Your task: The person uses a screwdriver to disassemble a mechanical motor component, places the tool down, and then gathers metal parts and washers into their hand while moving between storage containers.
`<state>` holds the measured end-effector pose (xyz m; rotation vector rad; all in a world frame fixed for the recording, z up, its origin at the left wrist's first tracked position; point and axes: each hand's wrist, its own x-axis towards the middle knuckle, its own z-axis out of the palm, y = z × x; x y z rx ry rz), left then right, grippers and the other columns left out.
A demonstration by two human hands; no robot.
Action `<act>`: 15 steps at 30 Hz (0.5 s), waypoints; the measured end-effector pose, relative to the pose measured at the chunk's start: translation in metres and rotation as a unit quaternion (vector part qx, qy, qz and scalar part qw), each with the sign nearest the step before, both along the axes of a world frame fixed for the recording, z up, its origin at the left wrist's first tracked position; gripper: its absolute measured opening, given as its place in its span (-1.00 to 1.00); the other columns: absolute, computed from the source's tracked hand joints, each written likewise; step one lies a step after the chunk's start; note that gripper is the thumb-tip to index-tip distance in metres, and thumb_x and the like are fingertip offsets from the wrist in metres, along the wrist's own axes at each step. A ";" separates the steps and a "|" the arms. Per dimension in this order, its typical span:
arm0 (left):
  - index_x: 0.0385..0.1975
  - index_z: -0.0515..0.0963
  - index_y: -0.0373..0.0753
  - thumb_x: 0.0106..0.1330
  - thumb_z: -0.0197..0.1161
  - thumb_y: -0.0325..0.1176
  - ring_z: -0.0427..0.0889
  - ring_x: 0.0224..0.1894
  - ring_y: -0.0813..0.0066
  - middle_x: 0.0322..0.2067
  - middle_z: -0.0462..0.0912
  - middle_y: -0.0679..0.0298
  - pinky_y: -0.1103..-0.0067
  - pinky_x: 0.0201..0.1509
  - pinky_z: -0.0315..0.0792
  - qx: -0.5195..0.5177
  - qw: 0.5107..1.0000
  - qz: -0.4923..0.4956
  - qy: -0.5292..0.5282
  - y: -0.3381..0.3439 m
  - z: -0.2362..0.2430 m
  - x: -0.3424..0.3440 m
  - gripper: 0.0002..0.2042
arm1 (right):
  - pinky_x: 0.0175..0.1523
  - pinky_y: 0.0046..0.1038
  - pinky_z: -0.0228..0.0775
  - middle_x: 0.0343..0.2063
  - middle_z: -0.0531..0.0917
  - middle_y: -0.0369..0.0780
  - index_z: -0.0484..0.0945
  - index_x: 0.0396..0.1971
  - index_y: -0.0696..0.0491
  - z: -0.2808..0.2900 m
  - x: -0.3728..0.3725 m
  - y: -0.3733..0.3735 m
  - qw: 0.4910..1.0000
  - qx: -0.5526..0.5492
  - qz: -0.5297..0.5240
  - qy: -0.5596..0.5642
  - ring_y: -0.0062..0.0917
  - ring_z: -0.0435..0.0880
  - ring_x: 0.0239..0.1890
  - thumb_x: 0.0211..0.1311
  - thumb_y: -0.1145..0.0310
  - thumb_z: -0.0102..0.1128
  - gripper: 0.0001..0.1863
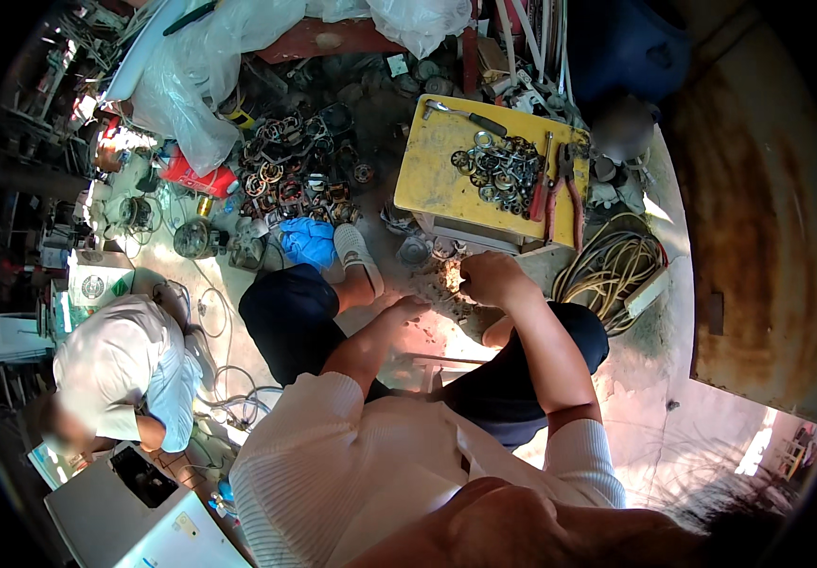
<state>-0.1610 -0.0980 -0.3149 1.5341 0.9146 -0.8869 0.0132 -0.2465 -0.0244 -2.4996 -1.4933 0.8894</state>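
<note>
My right hand (490,278) is curled closed between my knees, just in front of the yellow table. Right beside its fingers is a brightly lit, rough, copper-coloured thing (452,275); whether the hand grips it I cannot make out. Lower and to the left, my left hand (408,308) is held with its fingers drawn together; anything inside them is hidden. On the yellow table (427,151) lie a ratchet wrench (465,116), a pile of small metal rings (500,170), a red-handled screwdriver (539,194) and red-handled pliers (564,194).
Many motor parts (299,166) cover the floor ahead on the left, beside a blue cloth or bag (307,242). A coiled cable (607,275) lies right of the table. Another person (129,355) crouches at the left, near a white appliance casing (105,516). A rusty panel (758,237) stands at the right.
</note>
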 end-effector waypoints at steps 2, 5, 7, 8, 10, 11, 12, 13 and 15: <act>0.17 0.47 -0.02 0.30 0.17 0.11 0.65 -0.06 0.40 0.02 0.59 0.33 0.33 0.00 0.44 0.023 0.989 -0.144 0.021 0.006 -0.002 0.003 -0.48 | -0.06 -0.21 0.50 -0.30 0.70 -0.11 0.66 -0.32 0.02 0.000 0.004 0.006 1.000 0.027 -0.006 -0.012 -0.19 0.66 -0.17 0.07 0.20 0.26 -0.75; 0.12 0.52 -0.07 0.28 0.18 0.13 0.62 -0.02 0.39 -0.02 0.63 0.25 0.40 0.02 0.44 0.106 0.943 -0.309 -0.070 0.033 -0.005 0.010 -0.47 | -0.08 -0.22 0.50 -0.34 0.70 -0.11 0.66 -0.32 0.04 0.001 0.009 0.022 0.999 0.039 0.015 -0.013 -0.21 0.67 -0.19 0.04 0.20 0.26 -0.74; 0.14 0.50 -0.09 0.23 0.20 0.16 0.55 0.10 0.27 0.09 0.57 0.15 0.38 0.12 0.40 0.145 0.901 -0.395 -0.109 0.098 0.015 -0.009 -0.42 | -0.06 -0.22 0.51 -0.31 0.70 -0.09 0.68 -0.32 0.03 0.031 -0.005 0.040 0.995 0.094 0.025 0.023 -0.19 0.68 -0.17 0.02 0.20 0.26 -0.73; 0.14 0.50 -0.09 0.22 0.21 0.17 0.53 0.13 0.22 0.10 0.56 0.13 0.36 0.14 0.39 0.177 0.892 -0.407 -0.089 0.089 0.045 0.025 -0.41 | -0.04 -0.22 0.51 -0.29 0.70 -0.08 0.68 -0.32 0.03 0.027 0.010 0.030 0.996 0.087 -0.004 0.029 -0.18 0.68 -0.17 0.01 0.20 0.25 -0.73; 0.15 0.49 -0.11 0.19 0.23 0.17 0.50 0.16 0.13 0.13 0.53 0.08 0.32 0.17 0.38 0.232 0.866 -0.438 -0.062 0.085 0.128 0.079 -0.38 | -0.05 -0.21 0.51 -0.31 0.70 -0.05 0.67 -0.33 0.06 0.025 0.032 0.012 0.994 0.088 -0.055 0.042 -0.18 0.68 -0.18 -0.01 0.22 0.27 -0.72; 0.15 0.48 -0.13 0.17 0.25 0.16 0.49 0.17 0.09 0.14 0.51 0.06 0.30 0.19 0.37 0.258 0.854 -0.449 -0.049 0.099 0.165 0.086 -0.37 | -0.06 -0.21 0.51 -0.32 0.70 -0.05 0.67 -0.33 0.07 0.027 0.032 0.010 0.992 0.105 -0.059 0.043 -0.18 0.68 -0.18 -0.01 0.22 0.28 -0.72; 0.14 0.48 -0.16 0.16 0.26 0.15 0.49 0.17 0.07 0.13 0.52 0.05 0.30 0.19 0.37 0.296 0.857 -0.416 -0.067 0.123 0.188 0.078 -0.36 | -0.06 -0.20 0.51 -0.33 0.70 -0.04 0.66 -0.32 0.08 0.034 0.026 0.013 0.989 0.129 -0.055 0.047 -0.17 0.68 -0.19 -0.01 0.23 0.29 -0.72; 0.13 0.49 -0.18 0.14 0.28 0.14 0.49 0.17 0.06 0.13 0.52 0.04 0.30 0.19 0.37 0.332 0.858 -0.383 -0.086 0.145 0.207 0.070 -0.35 | -0.07 -0.20 0.51 -0.33 0.70 -0.04 0.65 -0.32 0.08 0.039 0.021 0.016 0.986 0.151 -0.052 0.050 -0.17 0.68 -0.19 -0.01 0.24 0.29 -0.72; 0.09 0.50 -0.24 0.17 0.28 0.08 0.55 0.11 0.05 0.05 0.58 0.00 0.31 0.14 0.42 0.408 0.853 -0.290 -0.148 0.164 0.251 0.074 -0.40 | -0.07 -0.21 0.48 -0.29 0.70 -0.05 0.62 -0.27 0.10 0.048 0.019 0.010 0.978 0.184 -0.049 0.083 -0.15 0.67 -0.18 -0.05 0.31 0.40 -0.69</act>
